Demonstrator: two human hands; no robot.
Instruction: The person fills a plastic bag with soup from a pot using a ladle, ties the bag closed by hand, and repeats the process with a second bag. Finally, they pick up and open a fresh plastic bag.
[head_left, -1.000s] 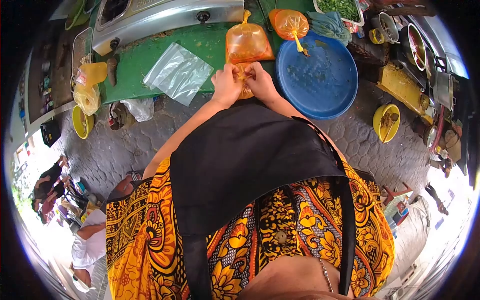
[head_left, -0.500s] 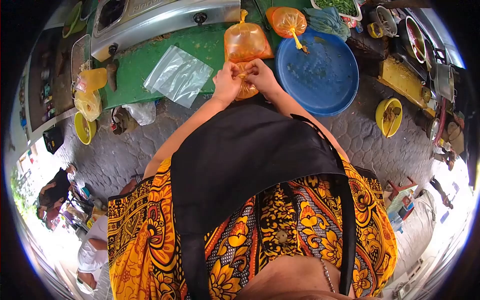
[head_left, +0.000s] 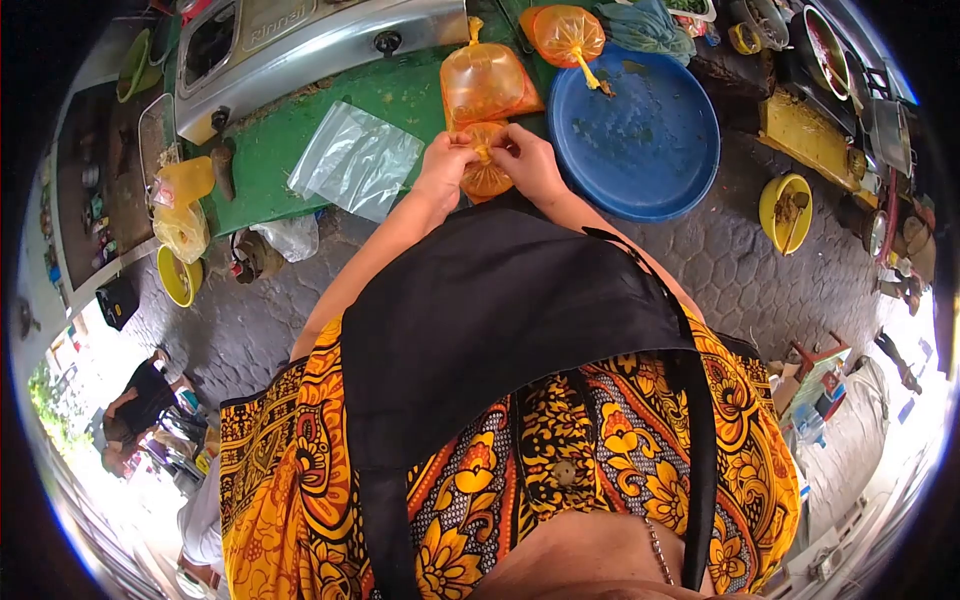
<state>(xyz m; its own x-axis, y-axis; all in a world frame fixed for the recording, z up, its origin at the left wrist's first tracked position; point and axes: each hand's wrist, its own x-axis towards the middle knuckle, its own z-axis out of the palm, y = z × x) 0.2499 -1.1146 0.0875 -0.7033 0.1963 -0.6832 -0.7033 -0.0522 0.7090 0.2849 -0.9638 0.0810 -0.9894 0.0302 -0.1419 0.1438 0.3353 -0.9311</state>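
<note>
Both hands meet at the gathered neck of an orange plastic bag [head_left: 486, 180] at the table's near edge. My left hand [head_left: 447, 165] pinches the neck from the left, and my right hand [head_left: 526, 163] pinches it from the right. Just beyond them lies a larger knotted orange bag [head_left: 487, 85] with reddish-orange contents. Another tied orange bag [head_left: 562, 36] sits behind the rim of a round blue tray [head_left: 634, 135], to the right. A flat clear zip bag [head_left: 357, 158] lies on the green tabletop [head_left: 262, 165], left of my hands.
A metal stove [head_left: 330, 50] stands at the back left. Yellow bowls [head_left: 180, 275] [head_left: 786, 213] are at lower left and right. An orange-yellow cup [head_left: 185, 182] is at the table's left end. A person [head_left: 145, 400] is far left.
The view has shifted slightly, moving the table items up a little. Both hands stay at the bag's neck, with slightly changed finger positions, and more of the bag shows between them.
</note>
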